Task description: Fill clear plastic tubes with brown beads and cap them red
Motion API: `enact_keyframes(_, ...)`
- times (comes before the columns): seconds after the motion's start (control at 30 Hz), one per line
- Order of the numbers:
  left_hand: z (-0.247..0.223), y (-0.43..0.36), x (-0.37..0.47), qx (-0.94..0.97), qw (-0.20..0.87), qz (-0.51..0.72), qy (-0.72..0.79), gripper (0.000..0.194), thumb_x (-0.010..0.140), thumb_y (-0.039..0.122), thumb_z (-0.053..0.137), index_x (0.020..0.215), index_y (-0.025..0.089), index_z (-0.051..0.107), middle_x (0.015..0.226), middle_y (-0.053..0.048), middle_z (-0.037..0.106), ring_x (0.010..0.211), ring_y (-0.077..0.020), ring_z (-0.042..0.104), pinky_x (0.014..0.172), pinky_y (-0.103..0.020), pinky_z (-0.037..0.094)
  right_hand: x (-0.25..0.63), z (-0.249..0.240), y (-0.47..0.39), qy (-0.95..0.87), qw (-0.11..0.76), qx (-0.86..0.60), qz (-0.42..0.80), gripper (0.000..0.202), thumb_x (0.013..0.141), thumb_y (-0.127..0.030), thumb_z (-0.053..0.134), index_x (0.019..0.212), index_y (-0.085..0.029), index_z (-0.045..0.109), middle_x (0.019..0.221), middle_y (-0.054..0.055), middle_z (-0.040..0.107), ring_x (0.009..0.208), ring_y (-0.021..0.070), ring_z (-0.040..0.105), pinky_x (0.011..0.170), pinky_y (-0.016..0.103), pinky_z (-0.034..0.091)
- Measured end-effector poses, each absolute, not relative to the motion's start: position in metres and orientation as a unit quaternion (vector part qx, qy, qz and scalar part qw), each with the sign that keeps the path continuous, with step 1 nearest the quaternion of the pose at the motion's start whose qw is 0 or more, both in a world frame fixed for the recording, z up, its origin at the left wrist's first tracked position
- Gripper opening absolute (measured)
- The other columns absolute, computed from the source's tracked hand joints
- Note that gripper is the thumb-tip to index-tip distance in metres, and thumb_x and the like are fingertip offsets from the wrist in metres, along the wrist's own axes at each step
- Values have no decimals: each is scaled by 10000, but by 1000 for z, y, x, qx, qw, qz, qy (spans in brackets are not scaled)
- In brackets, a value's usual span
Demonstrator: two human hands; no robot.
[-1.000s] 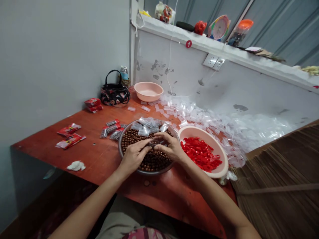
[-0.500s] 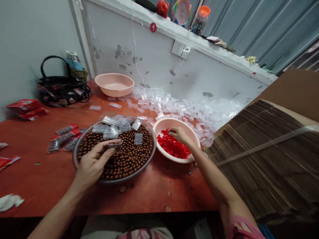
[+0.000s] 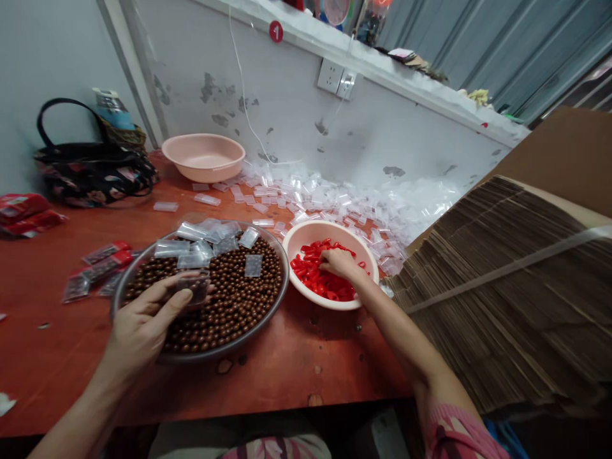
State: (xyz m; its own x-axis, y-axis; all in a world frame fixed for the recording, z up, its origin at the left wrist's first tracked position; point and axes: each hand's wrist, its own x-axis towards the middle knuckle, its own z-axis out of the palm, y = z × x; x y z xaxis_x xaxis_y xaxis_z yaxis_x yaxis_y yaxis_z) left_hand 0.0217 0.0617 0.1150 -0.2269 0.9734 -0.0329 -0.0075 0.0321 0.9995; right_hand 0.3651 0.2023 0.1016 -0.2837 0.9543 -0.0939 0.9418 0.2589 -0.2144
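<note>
Lower left, my left hand (image 3: pixel 136 328) pinches a case (image 3: pixel 197 287) over beads (image 3: pixel 239 299), likely against spills; centre-right, my right hand (image 3: pixel 340 262) touches red pieces (image 3: pixel 313 274), grip unclear.

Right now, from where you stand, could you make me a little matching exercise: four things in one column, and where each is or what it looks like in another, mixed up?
Things:
1. Left hand
2. Right hand
3. Handbag
4. Grey bowl

Places, colours or states:
A. Black with a flower pattern
B. Holds many brown balls
C. Among the red pieces
D. Holding a small clear case

Right pairs: 1-D, 2-C, 3-A, 4-B
</note>
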Motion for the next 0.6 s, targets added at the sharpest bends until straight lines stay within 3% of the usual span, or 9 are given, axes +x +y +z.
enact_keyframes(0.1, 114, 62, 20, 427, 458, 550, 552, 421, 672, 412, 638, 1032, 199, 592, 1031, -55, 668, 902, -253, 633, 888, -409, 466, 370, 107, 201, -781, 91, -599, 151, 137, 737, -280, 549, 806, -164, 570, 800, 36, 630, 709, 142, 568, 626, 233, 396)
enact_keyframes(0.23, 114, 63, 18, 452, 466, 551, 525, 420, 668, 417, 649, 1011, 178, 608, 1008, -73, 674, 907, -265, 630, 874, -430, 476, 361, 118, 193, -664, 309, -540, 415, 235, 680, -344, 628, 753, -161, 502, 707, -3, 609, 546, 92, 516, 518, 211, 388)
enact_keyframes(0.3, 113, 64, 17, 465, 475, 548, 507, 410, 670, 418, 649, 1003, 182, 617, 1003, -74, 675, 906, -264, 631, 854, -419, 492, 347, 125, 187, -597, 369, -478, 528, 282, 632, -351, 686, 720, -165, 493, 650, -22, 591, 494, 77, 485, 478, 201, 364)
enact_keyframes(0.6, 112, 60, 15, 504, 514, 536, 441, 374, 710, 391, 621, 1016, 177, 631, 1035, -92, 662, 877, -254, 642, 767, -377, 540, 261, 148, 152, -517, 381, -322, 695, 291, 650, -308, 714, 852, -201, 533, 789, 17, 645, 664, 123, 587, 555, 218, 422)
